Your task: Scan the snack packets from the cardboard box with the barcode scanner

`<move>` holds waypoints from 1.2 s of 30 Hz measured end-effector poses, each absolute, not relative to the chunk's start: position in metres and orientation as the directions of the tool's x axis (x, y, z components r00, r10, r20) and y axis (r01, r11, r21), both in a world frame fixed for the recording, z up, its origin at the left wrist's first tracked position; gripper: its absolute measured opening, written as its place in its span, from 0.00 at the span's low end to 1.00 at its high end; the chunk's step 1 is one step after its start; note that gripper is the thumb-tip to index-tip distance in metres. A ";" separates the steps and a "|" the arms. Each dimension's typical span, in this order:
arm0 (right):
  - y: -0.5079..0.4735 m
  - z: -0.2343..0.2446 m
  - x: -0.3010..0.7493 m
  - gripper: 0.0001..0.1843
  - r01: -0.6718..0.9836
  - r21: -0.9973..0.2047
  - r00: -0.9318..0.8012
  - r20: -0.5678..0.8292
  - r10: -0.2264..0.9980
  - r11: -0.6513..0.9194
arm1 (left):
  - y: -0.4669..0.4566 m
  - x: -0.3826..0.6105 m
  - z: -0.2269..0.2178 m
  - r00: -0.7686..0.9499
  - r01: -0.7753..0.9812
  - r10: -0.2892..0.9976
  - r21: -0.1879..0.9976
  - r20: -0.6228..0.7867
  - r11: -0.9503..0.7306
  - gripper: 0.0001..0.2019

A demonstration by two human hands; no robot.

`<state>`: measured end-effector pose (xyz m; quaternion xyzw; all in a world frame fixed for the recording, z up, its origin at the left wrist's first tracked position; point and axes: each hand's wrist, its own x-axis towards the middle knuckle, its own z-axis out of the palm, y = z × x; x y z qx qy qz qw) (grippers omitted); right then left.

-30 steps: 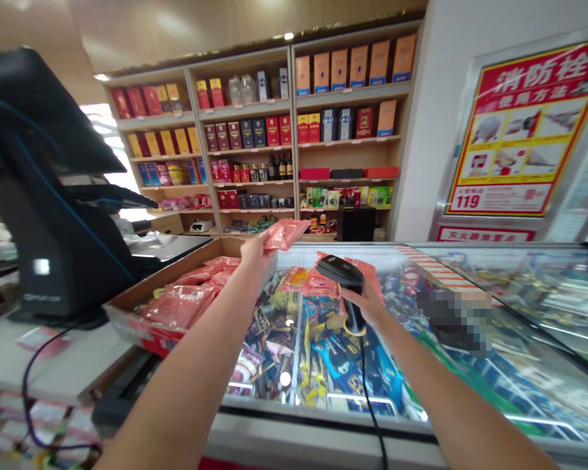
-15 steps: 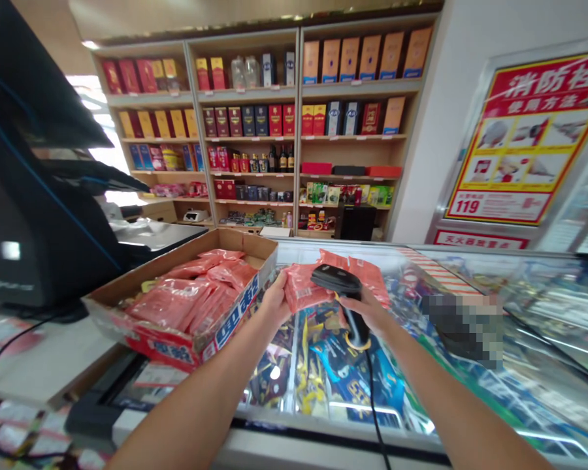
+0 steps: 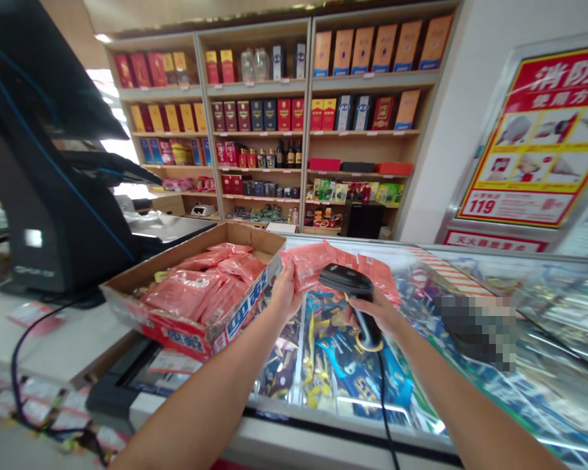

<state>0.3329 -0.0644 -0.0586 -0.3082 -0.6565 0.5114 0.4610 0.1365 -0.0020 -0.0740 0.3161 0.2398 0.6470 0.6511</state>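
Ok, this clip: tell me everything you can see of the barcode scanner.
The handheld barcode scanner is black and looks like matte plastic, with a broad flat head above a tapering grip. A yellow loop circles its lower end, and a black cord runs down from there. The right hand wraps the grip, holding it upright and tilted above a glass-topped display freezer. Its head sits in front of pink packets; whether they touch cannot be told.

Left hand point(image 3: 287, 294) holds pink packet point(image 3: 308, 264); right hand point(image 3: 375, 312) holds corded barcode scanner point(image 3: 347, 279).
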 end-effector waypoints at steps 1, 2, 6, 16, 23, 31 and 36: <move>-0.065 -0.059 0.332 0.22 -0.063 -0.953 -0.392 0.295 0.871 0.295 | -0.001 0.134 -0.073 0.008 -0.703 0.993 0.707 0.116 -0.077 0.18; -0.065 -0.059 0.332 0.21 -0.065 -0.950 -0.394 0.305 0.867 0.304 | 0.000 0.131 -0.072 -0.020 -0.711 0.992 0.696 0.127 -0.104 0.19; -0.066 -0.060 0.328 0.21 -0.095 -0.942 -0.380 0.334 0.863 0.322 | 0.000 0.129 -0.072 -0.064 -0.744 0.993 0.658 0.099 -0.113 0.19; -0.063 -0.061 0.330 0.19 -0.039 -0.936 -0.453 0.329 0.829 0.350 | -0.003 0.136 -0.073 -0.054 -0.814 0.995 0.574 0.078 -0.089 0.13; -0.064 -0.060 0.330 0.16 -0.076 -0.945 -0.443 0.317 0.838 0.318 | -0.004 0.137 -0.072 -0.063 -0.820 0.997 0.566 0.053 -0.082 0.13; -0.051 -0.066 0.336 0.19 -0.061 -0.939 -0.330 0.339 0.881 0.338 | 0.013 0.130 -0.085 -0.166 -0.861 0.986 0.489 -0.007 -0.141 0.15; -0.043 -0.066 0.342 0.18 -0.049 -0.915 -0.283 0.396 0.873 0.399 | 0.041 0.134 -0.088 -0.199 -0.861 0.968 0.499 -0.156 -0.096 0.12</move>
